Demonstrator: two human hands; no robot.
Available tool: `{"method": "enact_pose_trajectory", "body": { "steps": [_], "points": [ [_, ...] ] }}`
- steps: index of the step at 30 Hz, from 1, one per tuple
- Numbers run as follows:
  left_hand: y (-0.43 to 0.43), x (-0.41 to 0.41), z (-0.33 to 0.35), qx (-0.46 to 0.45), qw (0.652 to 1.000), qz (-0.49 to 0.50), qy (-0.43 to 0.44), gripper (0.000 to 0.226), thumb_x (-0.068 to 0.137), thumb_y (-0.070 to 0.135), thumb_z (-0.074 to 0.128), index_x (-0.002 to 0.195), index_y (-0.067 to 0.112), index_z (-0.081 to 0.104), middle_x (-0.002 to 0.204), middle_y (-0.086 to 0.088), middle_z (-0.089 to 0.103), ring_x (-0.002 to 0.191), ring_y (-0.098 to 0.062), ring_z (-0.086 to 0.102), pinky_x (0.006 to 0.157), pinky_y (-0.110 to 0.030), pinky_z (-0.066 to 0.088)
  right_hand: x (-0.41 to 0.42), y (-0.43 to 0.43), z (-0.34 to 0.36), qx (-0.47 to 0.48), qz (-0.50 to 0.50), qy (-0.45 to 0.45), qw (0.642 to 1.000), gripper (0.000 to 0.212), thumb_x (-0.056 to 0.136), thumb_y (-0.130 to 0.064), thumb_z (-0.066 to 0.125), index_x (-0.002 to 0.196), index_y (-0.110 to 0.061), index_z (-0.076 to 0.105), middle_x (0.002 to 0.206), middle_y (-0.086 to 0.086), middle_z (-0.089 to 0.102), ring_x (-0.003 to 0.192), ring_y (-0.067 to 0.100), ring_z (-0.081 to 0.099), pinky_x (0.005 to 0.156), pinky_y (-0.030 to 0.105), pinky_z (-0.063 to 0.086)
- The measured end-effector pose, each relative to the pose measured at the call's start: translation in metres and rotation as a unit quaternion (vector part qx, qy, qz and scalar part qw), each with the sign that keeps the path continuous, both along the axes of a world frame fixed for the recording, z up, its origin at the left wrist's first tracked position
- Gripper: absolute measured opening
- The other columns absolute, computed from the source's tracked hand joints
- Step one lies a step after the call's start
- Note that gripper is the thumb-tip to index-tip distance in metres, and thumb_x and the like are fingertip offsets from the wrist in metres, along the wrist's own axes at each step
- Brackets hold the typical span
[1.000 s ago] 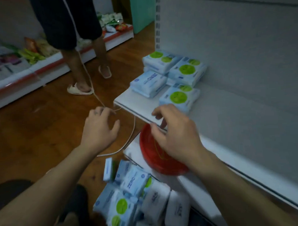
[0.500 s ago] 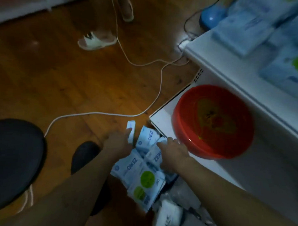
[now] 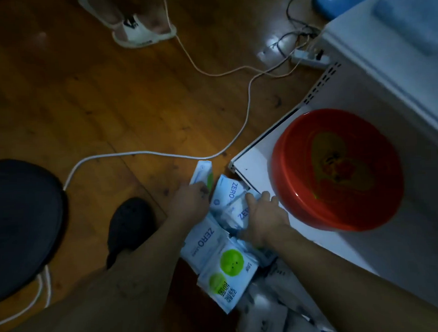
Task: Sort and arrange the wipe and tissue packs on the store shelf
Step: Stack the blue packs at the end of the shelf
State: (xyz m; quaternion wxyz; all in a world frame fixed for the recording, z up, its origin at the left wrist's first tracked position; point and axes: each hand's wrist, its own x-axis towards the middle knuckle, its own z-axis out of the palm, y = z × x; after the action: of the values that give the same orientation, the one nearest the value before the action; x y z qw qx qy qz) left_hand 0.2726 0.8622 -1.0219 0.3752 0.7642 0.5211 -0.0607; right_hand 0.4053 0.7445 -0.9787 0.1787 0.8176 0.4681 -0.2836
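Left hand (image 3: 189, 204) down on away-pointing pack (image 3: 201, 175)

A brown wooden plank floor (image 3: 86, 96) carries a pile of white-and-blue soft wipe packs (image 3: 216, 260), a white cable (image 3: 248, 100) and a white power strip (image 3: 308, 57). Beside the pile, a low white metal shelf (image 3: 252, 164) bears a round red plastic basin (image 3: 337, 171).

Whether the left hand (image 3: 189, 204) grips the upright pack (image 3: 201, 172) is unclear (the ends of its fingers (image 3: 197, 189) are hidden); the blurred pack (image 3: 411, 17) on the shelf (image 3: 352, 44) is cut by the edge.
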Motion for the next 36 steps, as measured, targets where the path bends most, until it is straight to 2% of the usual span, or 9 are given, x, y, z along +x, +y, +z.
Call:
{"method": "enact_pose_trajectory", "body": {
  "steps": [4,7,9,12,19,24,29,32,36],
  "points": [
    [-0.002,0.001,0.078,0.020,0.997,-0.029,-0.063,0.021,0.077,0.025,0.046,0.086,0.029,0.065,0.098,-0.010,0.067,0.084,-0.028,0.064,0.064,-0.027,0.044,0.003,-0.009,0.071,0.159,-0.071,0.049,0.984,0.083,0.064,-0.059,0.072,0.126,-0.020,0.032,0.123,0.008,0.039,0.115,0.029,0.040,0.091,0.039,0.039],
    [-0.016,0.002,0.143,0.095,0.987,-0.055,-0.116,0.035,0.089,0.021,0.047,0.119,0.033,0.060,0.110,-0.012,0.061,0.098,-0.030,0.062,0.081,-0.032,0.048,0.008,-0.029,0.130,0.265,-0.062,0.045,0.961,0.081,0.064,-0.054,0.072,0.127,-0.020,0.034,0.125,0.004,0.038,0.114,0.026,0.041,0.090,0.037,0.041],
    [-0.032,0.004,0.190,0.147,0.974,-0.048,-0.168,0.057,0.090,0.018,0.050,0.142,0.038,0.039,0.120,-0.012,0.059,0.107,-0.033,0.058,0.088,-0.038,0.047,0.011,-0.047,0.169,0.326,-0.050,0.040,0.943,0.079,0.063,-0.052,0.072,0.126,-0.021,0.036,0.127,0.001,0.037,0.115,0.024,0.040,0.091,0.037,0.042],
    [-0.059,0.009,0.254,0.201,0.948,-0.021,-0.246,0.077,0.086,0.021,0.058,0.150,0.037,0.018,0.109,-0.011,0.066,0.090,-0.034,0.063,0.068,-0.034,0.044,0.019,-0.078,0.223,0.388,-0.048,0.066,0.918,0.078,0.062,-0.054,0.071,0.126,-0.025,0.037,0.125,-0.005,0.037,0.115,0.017,0.039,0.090,0.031,0.039],
    [-0.103,0.049,0.344,0.321,0.900,-0.041,-0.293,0.047,0.085,0.030,0.066,0.125,0.042,0.042,0.110,0.009,0.065,0.094,-0.017,0.064,0.073,-0.043,0.057,0.087,-0.128,0.300,0.548,-0.157,0.059,0.820,0.070,0.065,-0.036,0.082,0.127,-0.022,0.051,0.122,-0.004,0.043,0.116,0.013,0.044,0.093,0.021,0.033],
    [-0.106,0.103,0.368,0.402,0.873,-0.092,-0.261,0.050,0.083,0.032,0.068,0.123,0.047,0.043,0.107,0.009,0.064,0.091,-0.009,0.057,0.071,-0.037,0.054,0.134,-0.138,0.312,0.564,-0.165,-0.004,0.809,0.071,0.065,-0.039,0.080,0.130,-0.028,0.054,0.139,-0.001,0.040,0.129,0.017,0.040,0.102,0.025,0.034],
    [-0.088,0.162,0.376,0.456,0.851,-0.089,-0.243,0.048,0.083,0.031,0.068,0.123,0.038,0.042,0.109,0.005,0.062,0.093,-0.015,0.058,0.068,-0.035,0.052,0.173,-0.131,0.318,0.615,-0.160,-0.042,0.771,0.061,0.066,-0.036,0.080,0.117,-0.022,0.050,0.130,-0.007,0.041,0.123,0.014,0.039,0.080,0.027,0.037],
    [-0.075,0.199,0.372,0.475,0.848,-0.071,-0.223,0.040,0.086,0.026,0.066,0.121,0.032,0.049,0.113,-0.003,0.060,0.094,-0.025,0.060,0.070,-0.037,0.052,0.186,-0.119,0.308,0.597,-0.155,-0.048,0.785,0.055,0.072,-0.035,0.076,0.119,-0.025,0.049,0.140,-0.008,0.032,0.128,0.012,0.035,0.083,0.028,0.041],
    [-0.064,0.233,0.335,0.390,0.888,-0.180,-0.161,0.034,0.087,0.023,0.061,0.120,0.023,0.057,0.125,-0.001,0.058,0.113,-0.024,0.054,0.083,-0.035,0.047,0.192,-0.109,0.281,0.477,-0.130,-0.060,0.867,0.066,0.080,-0.041,0.067,0.140,-0.033,0.040,0.158,-0.002,0.009,0.140,0.021,0.021,0.107,0.034,0.034]
  ]
}}
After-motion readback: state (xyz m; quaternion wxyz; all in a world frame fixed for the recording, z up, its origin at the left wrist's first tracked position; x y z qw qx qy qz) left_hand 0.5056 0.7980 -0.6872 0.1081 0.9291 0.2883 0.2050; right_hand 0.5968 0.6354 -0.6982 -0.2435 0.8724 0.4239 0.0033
